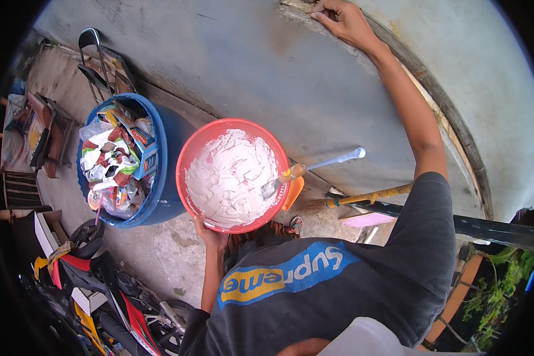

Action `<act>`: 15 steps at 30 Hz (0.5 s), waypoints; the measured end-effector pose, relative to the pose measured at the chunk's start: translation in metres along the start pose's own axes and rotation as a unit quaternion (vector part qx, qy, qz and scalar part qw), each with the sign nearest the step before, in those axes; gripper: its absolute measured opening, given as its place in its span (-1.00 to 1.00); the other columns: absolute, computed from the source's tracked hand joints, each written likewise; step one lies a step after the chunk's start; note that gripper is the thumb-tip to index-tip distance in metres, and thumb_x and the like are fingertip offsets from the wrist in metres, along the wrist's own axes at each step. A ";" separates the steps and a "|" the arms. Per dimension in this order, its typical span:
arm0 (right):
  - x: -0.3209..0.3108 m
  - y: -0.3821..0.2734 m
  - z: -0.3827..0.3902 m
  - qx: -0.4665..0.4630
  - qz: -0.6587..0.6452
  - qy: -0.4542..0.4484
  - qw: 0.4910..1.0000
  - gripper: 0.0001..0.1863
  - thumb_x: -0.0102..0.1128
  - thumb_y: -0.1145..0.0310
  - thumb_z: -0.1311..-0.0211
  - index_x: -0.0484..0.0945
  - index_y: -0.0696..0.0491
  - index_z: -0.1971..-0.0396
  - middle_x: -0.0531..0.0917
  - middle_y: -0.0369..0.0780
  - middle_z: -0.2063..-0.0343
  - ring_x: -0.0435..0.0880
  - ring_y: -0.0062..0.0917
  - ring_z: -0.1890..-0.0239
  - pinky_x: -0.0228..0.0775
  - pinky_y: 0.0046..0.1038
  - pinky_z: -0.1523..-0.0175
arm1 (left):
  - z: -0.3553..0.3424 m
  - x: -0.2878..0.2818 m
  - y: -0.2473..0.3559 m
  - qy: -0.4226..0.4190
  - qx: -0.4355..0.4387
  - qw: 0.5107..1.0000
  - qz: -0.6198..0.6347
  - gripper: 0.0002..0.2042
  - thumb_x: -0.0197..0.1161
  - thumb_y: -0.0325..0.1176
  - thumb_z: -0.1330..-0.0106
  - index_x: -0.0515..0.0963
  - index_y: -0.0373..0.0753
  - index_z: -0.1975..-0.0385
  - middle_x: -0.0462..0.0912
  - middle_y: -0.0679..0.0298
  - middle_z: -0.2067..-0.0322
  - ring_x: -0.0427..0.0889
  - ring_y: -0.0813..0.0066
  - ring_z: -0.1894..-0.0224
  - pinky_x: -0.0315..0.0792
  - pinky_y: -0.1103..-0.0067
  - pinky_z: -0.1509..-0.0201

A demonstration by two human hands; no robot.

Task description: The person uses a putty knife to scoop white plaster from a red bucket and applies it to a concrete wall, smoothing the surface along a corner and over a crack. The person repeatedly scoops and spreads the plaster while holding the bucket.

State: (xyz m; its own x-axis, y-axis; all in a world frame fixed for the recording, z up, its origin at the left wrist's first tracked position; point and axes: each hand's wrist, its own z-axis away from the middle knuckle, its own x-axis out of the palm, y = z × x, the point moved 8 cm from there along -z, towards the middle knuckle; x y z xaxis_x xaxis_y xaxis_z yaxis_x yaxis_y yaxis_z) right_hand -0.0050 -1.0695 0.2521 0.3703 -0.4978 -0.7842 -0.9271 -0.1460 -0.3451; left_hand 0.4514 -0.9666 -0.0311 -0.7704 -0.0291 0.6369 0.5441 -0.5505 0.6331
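Note:
My left hand (pixel 212 235) grips the near rim of a red plastic basin (pixel 183 173). White, pasty filler (pixel 231 172) fills the basin, its surface rough with ridges. A putty knife with a wooden handle (pixel 292 172) leans on the basin's right side, its metal blade in the paste. My right arm is stretched far up and to the right. At its end my right hand (pixel 344 24) has its fingers bent together against the crumbly edge of the grey wall (pixel 243 65); whatever they pinch is too small to make out.
Left of the basin stands a blue drum (pixel 160 202) heaped with wrappers and cartons. A folding chair (pixel 95 65) is behind it, a motorcycle (pixel 113 302) at the lower left. A broom (pixel 368 196) and a dustpan with a blue handle (pixel 338 158) lean at the right.

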 end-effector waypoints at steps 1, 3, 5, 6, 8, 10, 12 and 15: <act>-0.010 -0.002 0.002 -0.010 0.025 0.010 1.000 -0.85 0.19 0.36 -0.15 0.54 0.14 0.47 0.46 -0.26 0.73 0.36 -0.66 0.61 0.25 -0.49 0.46 | -0.001 0.001 -0.003 0.005 -0.001 1.000 0.005 -0.32 0.08 -0.12 -0.15 0.13 -0.32 -0.26 0.32 0.04 -0.18 0.35 0.14 -0.20 0.27 0.26 -0.25; -0.023 -0.008 0.018 0.038 0.037 0.068 0.996 -0.76 0.20 0.25 -0.19 0.52 0.15 0.45 0.50 -0.21 0.63 0.45 -0.56 0.53 0.31 -0.41 0.40 | -0.012 -0.006 -0.002 0.031 0.000 1.000 0.005 -0.32 0.10 -0.13 -0.12 0.17 -0.36 -0.23 0.36 0.03 -0.15 0.39 0.15 -0.16 0.28 0.29 -0.24; -0.035 -0.058 0.053 -0.011 0.039 0.166 0.985 -0.68 0.19 0.24 -0.24 0.47 0.16 0.59 0.38 -0.33 0.76 0.31 -0.66 0.63 0.21 -0.46 0.49 | -0.015 -0.003 0.002 0.004 0.032 0.999 0.002 -0.35 0.10 -0.15 -0.14 0.19 -0.38 -0.20 0.38 0.04 -0.13 0.40 0.16 -0.16 0.28 0.30 -0.23; -0.022 -0.069 0.075 0.023 0.037 0.108 0.993 -0.67 0.18 0.27 -0.24 0.44 0.15 0.65 0.34 -0.35 0.80 0.27 -0.67 0.66 0.19 -0.46 0.53 | -0.010 -0.006 0.003 0.014 0.043 0.999 -0.003 -0.37 0.10 -0.16 -0.15 0.20 -0.39 -0.19 0.39 0.04 -0.12 0.40 0.17 -0.15 0.28 0.30 -0.23; 0.016 -0.085 0.125 0.073 0.066 -0.032 0.995 -0.71 0.18 0.30 -0.23 0.44 0.13 0.62 0.34 -0.35 0.80 0.27 -0.66 0.67 0.19 -0.46 0.53 | -0.011 -0.004 0.007 0.015 0.069 0.997 -0.006 -0.40 0.09 -0.18 -0.17 0.21 -0.40 -0.17 0.40 0.05 -0.11 0.41 0.18 -0.14 0.28 0.31 -0.23; 0.053 -0.077 0.184 0.177 0.024 -0.148 0.973 -0.81 0.19 0.27 -0.20 0.49 0.09 0.39 0.48 -0.26 0.68 0.44 -0.52 0.60 0.27 -0.41 0.46 | -0.011 0.003 0.012 -0.009 0.067 0.998 -0.007 -0.43 0.07 -0.21 -0.19 0.22 -0.40 -0.16 0.40 0.05 -0.09 0.41 0.19 -0.14 0.28 0.32 -0.23; 0.065 -0.069 0.226 0.283 -0.109 -0.160 0.939 -0.71 0.19 0.21 -0.18 0.48 0.03 0.17 0.58 -0.17 0.56 0.57 -0.36 0.52 0.35 -0.35 0.40 | -0.012 0.008 0.012 -0.032 0.061 0.998 -0.006 -0.45 0.07 -0.22 -0.21 0.22 -0.41 -0.15 0.41 0.05 -0.08 0.42 0.19 -0.13 0.28 0.32 -0.22; 0.070 -0.102 0.253 0.280 -0.176 -0.157 0.931 -0.62 0.18 0.17 -0.19 0.45 -0.02 0.04 0.59 -0.12 0.43 0.59 -0.31 0.41 0.39 -0.35 0.34 | -0.017 0.007 0.007 -0.045 0.047 0.998 -0.014 -0.46 0.06 -0.24 -0.22 0.23 -0.42 -0.14 0.41 0.04 -0.08 0.42 0.19 -0.13 0.28 0.33 -0.22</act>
State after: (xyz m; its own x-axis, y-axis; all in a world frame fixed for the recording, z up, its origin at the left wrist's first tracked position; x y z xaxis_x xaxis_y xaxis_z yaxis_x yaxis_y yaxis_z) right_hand 0.1301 -0.8737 0.1018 0.7257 -0.2159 -0.6533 -0.6026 0.2586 -0.7549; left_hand 0.4446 -0.9848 -0.0293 -0.7547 0.0620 0.6531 0.5555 -0.4694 0.6864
